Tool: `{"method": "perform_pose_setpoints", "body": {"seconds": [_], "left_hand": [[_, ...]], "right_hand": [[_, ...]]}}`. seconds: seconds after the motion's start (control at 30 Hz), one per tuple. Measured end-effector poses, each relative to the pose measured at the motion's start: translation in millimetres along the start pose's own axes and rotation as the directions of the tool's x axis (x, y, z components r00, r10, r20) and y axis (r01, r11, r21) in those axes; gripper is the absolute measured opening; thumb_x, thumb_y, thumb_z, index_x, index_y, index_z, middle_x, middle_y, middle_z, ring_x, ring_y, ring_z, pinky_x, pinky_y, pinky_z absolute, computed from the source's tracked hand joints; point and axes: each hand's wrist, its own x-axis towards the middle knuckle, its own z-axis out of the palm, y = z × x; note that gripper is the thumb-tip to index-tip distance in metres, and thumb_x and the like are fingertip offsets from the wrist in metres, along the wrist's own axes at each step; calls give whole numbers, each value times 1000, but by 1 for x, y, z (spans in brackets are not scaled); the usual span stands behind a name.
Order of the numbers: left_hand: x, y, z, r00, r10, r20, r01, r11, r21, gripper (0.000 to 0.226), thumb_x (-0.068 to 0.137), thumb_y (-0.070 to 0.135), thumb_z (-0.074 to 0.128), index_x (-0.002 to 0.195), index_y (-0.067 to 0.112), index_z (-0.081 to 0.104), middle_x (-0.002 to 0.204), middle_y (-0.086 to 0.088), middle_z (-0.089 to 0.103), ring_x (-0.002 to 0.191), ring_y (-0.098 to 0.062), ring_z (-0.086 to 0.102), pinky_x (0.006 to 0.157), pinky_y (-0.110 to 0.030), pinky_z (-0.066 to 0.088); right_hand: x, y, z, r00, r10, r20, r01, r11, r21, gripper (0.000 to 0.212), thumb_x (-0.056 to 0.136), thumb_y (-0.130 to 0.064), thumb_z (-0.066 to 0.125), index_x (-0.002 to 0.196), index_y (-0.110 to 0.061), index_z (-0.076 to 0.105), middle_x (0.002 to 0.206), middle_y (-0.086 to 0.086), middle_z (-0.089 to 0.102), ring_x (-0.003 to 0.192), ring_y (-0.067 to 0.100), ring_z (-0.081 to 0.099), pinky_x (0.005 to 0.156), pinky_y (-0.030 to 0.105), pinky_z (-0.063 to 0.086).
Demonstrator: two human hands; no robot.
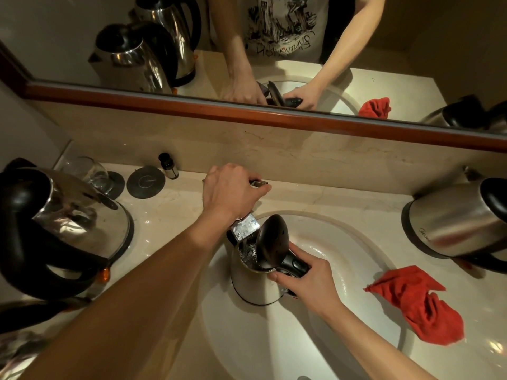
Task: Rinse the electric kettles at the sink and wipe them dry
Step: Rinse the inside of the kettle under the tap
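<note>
Left hand (233,193) on faucet (244,229) (red cloth (419,303) beside sink (356,242)).

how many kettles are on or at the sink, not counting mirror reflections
3 for sure: one with its lid open in the basin, held by the right hand; one on the left counter; one on the right counter. A dark shape at lower left may be another.

The kettle (253,281) I hold has a brushed steel body and glossy black plastic lid (274,239), the faucet (244,229) is shiny chrome, the countertop (175,212) polished marble, and the red cloth (417,300) at three o'clock nubby terry.
</note>
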Motion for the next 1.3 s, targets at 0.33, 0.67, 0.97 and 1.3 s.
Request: {"method": "perform_pose_setpoints", "body": {"seconds": [0.33, 0.67, 0.97, 1.3], "left_hand": [[1, -2, 4, 1000, 2, -7, -2, 1000, -3, 43, 88, 71, 52, 109, 41, 75, 100, 3, 72, 100, -21, 61, 91, -38, 41], [2, -4, 7, 1000, -2, -18, 2, 1000, -4, 44, 87, 72, 52, 108, 42, 75, 99, 4, 72, 101, -22, 61, 90, -37, 43], [3, -5, 7, 1000, -11, -12, 11, 1000, 5, 45, 87, 73, 51, 108, 43, 75, 99, 4, 72, 103, -24, 60, 88, -38, 46], [2, -3, 6, 1000, 13, -17, -13, 1000, 4, 41, 89, 70, 53, 108, 41, 75, 99, 3, 72, 102, -21, 61, 91, -37, 42]], "right_hand": [[0, -2, 1, 1000, 20, -5, -20, 1000, 1, 71, 64, -24, 97, 121, -52, 64, 101, -17, 79, 83, 0, 72, 82, 39, 63], [1, 0, 1, 1000, 22, -6, -22, 1000, -1, 76, 56, -44, 95, 125, -51, 65, 103, -16, 78, 86, 2, 72, 89, 51, 62], [0, -3, 0, 1000, 3, -12, -3, 1000, -5, 69, 64, -24, 96, 117, -55, 66, 99, -19, 78, 85, -2, 72, 90, 47, 62], [0, -3, 0, 1000, 14, -12, -15, 1000, -7, 69, 65, -22, 97, 117, -55, 65, 98, -18, 78, 84, 1, 73, 88, 52, 62]]}}
